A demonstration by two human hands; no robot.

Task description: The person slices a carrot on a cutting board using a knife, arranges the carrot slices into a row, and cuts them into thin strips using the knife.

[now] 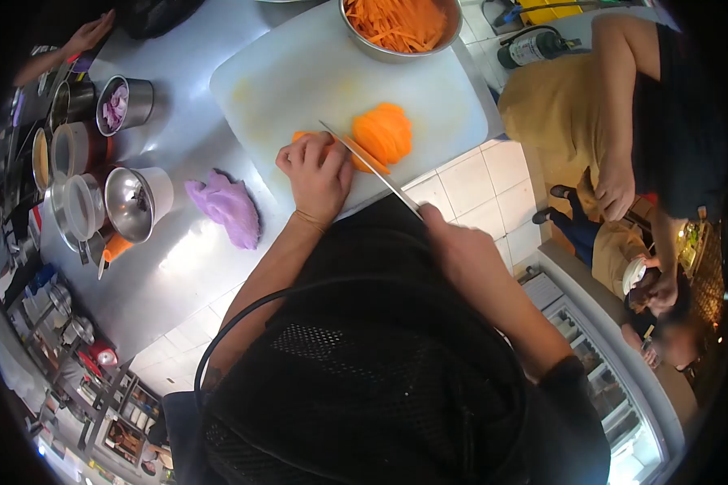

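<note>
My left hand point(317, 176) is curled over a carrot piece point(302, 136), holding it down on the white cutting board point(275, 89). In my right hand point(461, 242) is the handle of a kitchen knife point(380, 174). Its blade lies close beside my left fingers, over the carrot. Thin carrot slices point(384, 136) lie overlapped in a pile just past the blade. At the board's far edge stands a metal bowl point(404, 55) full of carrot strips point(396, 20). My left fingertips are partly hidden from view.
Left of the board, a purple cloth point(225, 208) lies on the steel table point(194, 97). Metal containers point(140, 202), one with cut onion point(115, 109), and an orange-handled tool point(116, 246) stand farther left. People point(623, 121) are at right; another person's hand point(89, 34) shows at upper left.
</note>
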